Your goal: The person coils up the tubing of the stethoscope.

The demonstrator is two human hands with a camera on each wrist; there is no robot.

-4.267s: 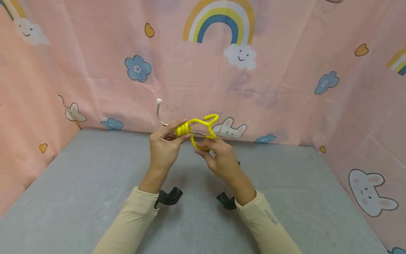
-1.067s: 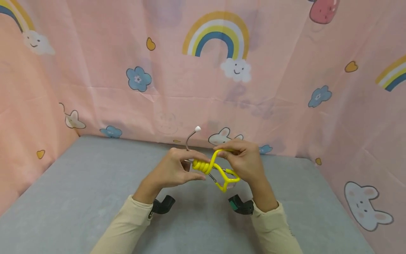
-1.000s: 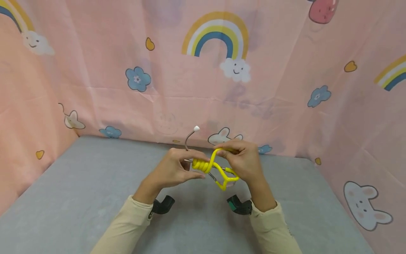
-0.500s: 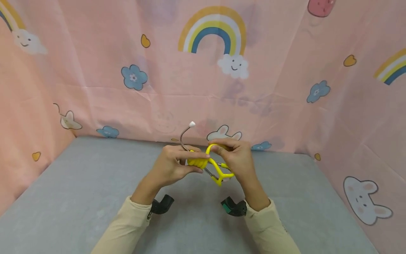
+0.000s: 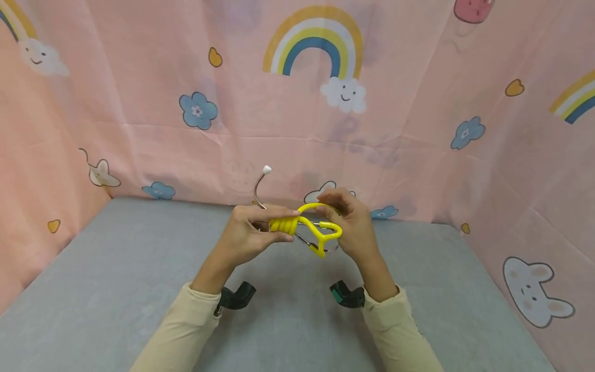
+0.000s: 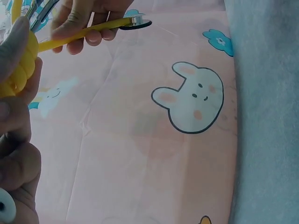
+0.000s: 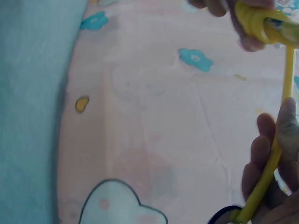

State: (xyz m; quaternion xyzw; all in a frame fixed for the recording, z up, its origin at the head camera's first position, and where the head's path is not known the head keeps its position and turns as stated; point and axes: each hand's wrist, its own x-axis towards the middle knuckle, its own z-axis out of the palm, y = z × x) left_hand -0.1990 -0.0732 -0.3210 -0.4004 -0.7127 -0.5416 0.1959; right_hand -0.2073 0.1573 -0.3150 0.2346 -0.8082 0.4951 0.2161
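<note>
A stethoscope with yellow tubing is held up over the table between both hands. Part of its tube is wound in several turns, a coil, round the metal ear tubes. My left hand grips this coil between thumb and fingers. A white eartip sticks up behind that hand on a curved metal tube. My right hand pinches the free length of tube, which arches over from the coil. In the left wrist view the chestpiece hangs at the tube's end, just past the right fingers.
Below the hands lies a grey table. A pink printed cloth stands behind it and along both sides. Each wrist carries a black camera mount over the beige sleeves.
Over the last seconds the coil has gained turns and the free tube has shortened. In the last second both hands rose slightly and shifted left, and the stethoscope tilted with them.
</note>
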